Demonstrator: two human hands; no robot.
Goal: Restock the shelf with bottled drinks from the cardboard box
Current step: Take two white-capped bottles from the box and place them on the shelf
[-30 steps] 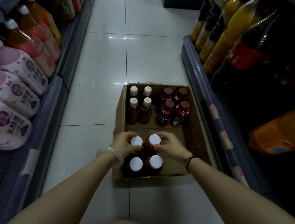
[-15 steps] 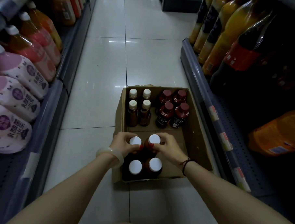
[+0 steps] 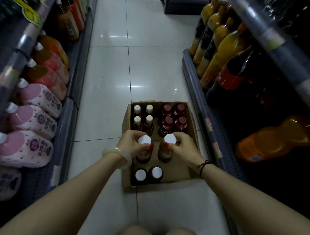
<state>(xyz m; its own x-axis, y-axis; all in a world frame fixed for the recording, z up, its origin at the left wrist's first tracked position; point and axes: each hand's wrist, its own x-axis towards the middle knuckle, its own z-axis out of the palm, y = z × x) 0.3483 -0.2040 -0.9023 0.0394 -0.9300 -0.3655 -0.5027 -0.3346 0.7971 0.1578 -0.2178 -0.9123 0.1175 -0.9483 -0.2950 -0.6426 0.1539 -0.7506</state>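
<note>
I am looking down at the cardboard box sitting on the tiled floor of an aisle, between two shelves. My left hand is wrapping around the neck of a white-capped bottle, and my right hand is gripping a second white-capped bottle just beside it; both bottles are standing upright over the middle of the box, and I cannot tell whether their bases are touching its bottom. In the near left corner of the box, two more white-capped bottles are standing side by side. At the far left, four slim brown bottles with cream caps are sitting in a square. To their right, four dark bottles with red caps are filling the far right corner. The near right part of the box is showing bare cardboard. The left shelf is carrying pink jugs lying in a row, with orange-red bottles beyond them. The right shelf is holding tall orange juice bottles, a dark cola bottle and an orange jug.
</note>
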